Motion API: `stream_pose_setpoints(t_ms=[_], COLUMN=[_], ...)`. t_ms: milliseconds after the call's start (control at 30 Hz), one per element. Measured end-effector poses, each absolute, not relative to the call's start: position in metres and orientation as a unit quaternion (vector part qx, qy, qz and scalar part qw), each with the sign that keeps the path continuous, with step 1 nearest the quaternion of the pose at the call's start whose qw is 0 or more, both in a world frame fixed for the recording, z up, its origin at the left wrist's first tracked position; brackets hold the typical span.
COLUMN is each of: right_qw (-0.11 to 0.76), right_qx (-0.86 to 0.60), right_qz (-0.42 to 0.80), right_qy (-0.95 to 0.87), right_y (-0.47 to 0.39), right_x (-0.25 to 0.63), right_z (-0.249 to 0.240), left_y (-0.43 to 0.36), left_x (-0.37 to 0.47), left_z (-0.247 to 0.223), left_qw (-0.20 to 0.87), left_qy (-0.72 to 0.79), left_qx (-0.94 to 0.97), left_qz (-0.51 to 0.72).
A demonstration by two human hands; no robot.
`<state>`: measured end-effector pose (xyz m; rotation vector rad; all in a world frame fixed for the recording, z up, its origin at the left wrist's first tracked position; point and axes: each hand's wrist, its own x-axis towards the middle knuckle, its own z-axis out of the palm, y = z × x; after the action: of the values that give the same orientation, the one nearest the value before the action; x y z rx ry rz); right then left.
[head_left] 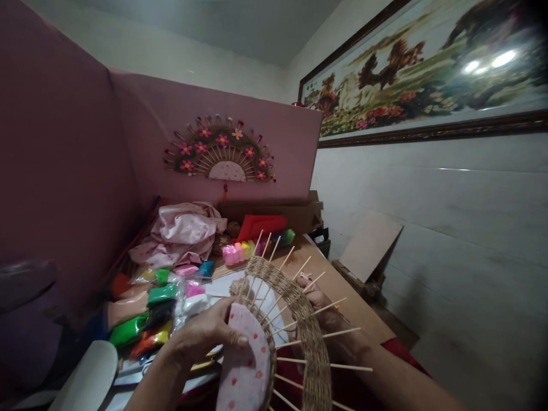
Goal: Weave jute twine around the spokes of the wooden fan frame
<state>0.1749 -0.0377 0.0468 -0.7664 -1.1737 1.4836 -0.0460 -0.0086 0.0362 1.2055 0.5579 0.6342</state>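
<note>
My left hand grips a half-round woven fan, its thumb pressed on the pink cloth-covered centre with red spots. Thin wooden sticks radiate from that centre through a wide band of braided brown twine, and their tips stick out past the band. Behind the band's outer side is my right hand, its fingers curled close to the sticks. The band and sticks partly cover it, so what those fingers hold cannot be made out. Loose twine shows behind the fan, near my left fingertips.
Bags of coloured clay lie to the left. Crumpled pink cloth and red sheets are farther back. A finished flowered fan hangs on the pink panel. Cardboard covers the table's right; a white chair back stands front left.
</note>
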Motion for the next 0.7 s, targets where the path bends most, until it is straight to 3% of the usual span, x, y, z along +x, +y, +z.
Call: stream_pose_setpoints(t_ms=[133,433,700], right_qw=[0.566,0.538,0.490], right_qx=[-0.337,-0.351,-0.368], right_qz=[0.636,0.553,0.466], right_qy=[-0.402,-0.531,-0.639], right_y=[-0.035,-0.006,0.004], right_x=[0.180,0.224,0.255], right_z=[0.048,0.066,0.100], left_y=[-0.010,-0.016,-0.013], left_x=[-0.039,-0.030,-0.036], left_z=[0.038,0.057,0.059], left_qw=[0.726,0.690,0.655], left_qy=[0.232,0.265,0.286], left_qx=[0.567,0.496,0.520], left_qz=[0.312,0.455,0.467])
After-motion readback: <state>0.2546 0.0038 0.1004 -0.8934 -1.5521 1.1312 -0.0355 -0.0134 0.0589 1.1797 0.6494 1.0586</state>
